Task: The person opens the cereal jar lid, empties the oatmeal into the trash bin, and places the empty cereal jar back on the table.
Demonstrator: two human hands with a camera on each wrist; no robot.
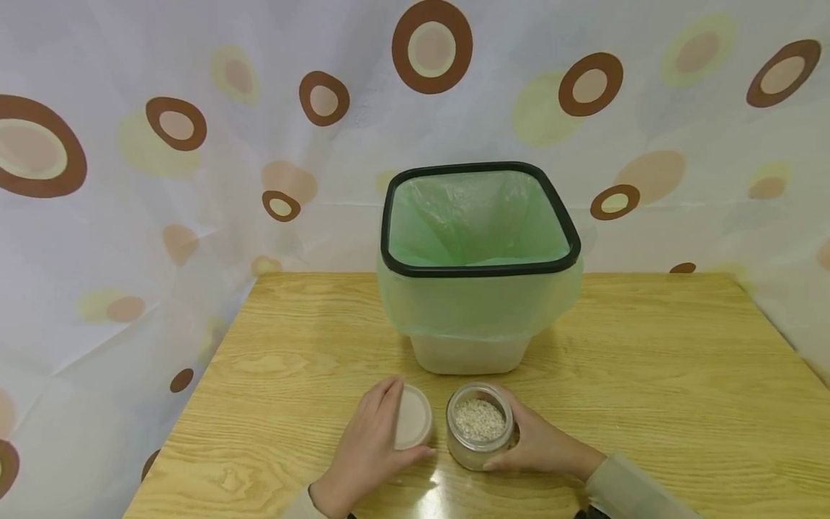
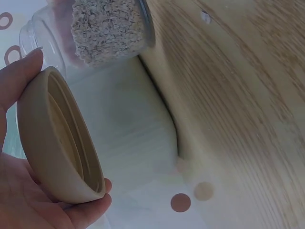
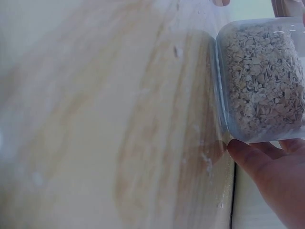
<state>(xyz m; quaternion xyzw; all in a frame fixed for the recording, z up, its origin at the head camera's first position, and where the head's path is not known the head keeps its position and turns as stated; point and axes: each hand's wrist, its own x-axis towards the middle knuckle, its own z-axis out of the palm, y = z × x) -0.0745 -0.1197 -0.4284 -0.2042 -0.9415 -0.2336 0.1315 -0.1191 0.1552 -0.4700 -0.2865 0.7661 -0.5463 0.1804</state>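
Beige lid [image 2: 57, 138]: gripped at opposite edges by the left hand [image 1: 368, 441], thumb and fingers spread to its width. Clear jar [image 1: 468, 455] of flakes [image 1: 480, 420]: upright on the wood-grain table [image 1: 648, 375] before the green-lined bin [image 1: 470, 355], right hand [image 1: 545, 441] curling thumb and fingers around its side.

From here I see a white bin [image 1: 470, 357], black rim [image 1: 480, 272], green liner [image 1: 480, 310]; behind it, brown-spotted white cloth [image 1: 363, 155]; before it, beige lid [image 1: 413, 417], clear jar [image 1: 470, 454], tan oats [image 1: 480, 420]; beneath, yellow grained worktop [image 1: 648, 375].
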